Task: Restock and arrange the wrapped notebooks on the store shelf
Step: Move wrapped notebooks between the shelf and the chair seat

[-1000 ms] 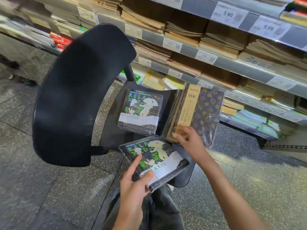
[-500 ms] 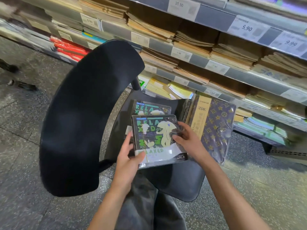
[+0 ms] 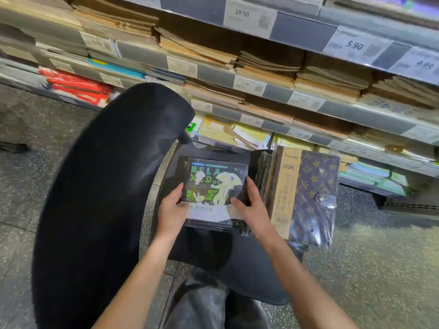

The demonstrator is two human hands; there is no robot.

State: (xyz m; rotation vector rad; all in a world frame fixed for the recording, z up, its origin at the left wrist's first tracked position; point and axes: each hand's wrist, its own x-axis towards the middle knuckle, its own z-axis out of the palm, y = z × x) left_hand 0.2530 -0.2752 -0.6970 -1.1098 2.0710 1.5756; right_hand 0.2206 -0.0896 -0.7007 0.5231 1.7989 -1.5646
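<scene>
Both hands hold one plastic-wrapped black notebook with green lettering and a pale cartoon figure point(image 3: 215, 186). The left hand point(image 3: 171, 210) grips the left edge, thumb on the cover and fingers hidden beneath. The right hand point(image 3: 252, 205) grips the right edge, thumb pressed on the cover near the figure. The notebook lies flat, low over the black seat of a chair point(image 3: 251, 276); contact with the seat cannot be determined, and any item beneath it is hidden.

Just to the right, a wrapped dark blue notebook with gold monogram print and a tan "25K" band point(image 3: 308, 193) stands tilted on the seat, at the front of a row of dark notebooks point(image 3: 260, 172). The curved black chair backrest point(image 3: 102, 198) fills the left of the view.

Behind the chair, grey store shelves point(image 3: 304, 32) carry stacks of brown kraft-paper notebooks point(image 3: 268, 60), white price labels point(image 3: 249, 16) and red packs point(image 3: 76, 87) at far left.
</scene>
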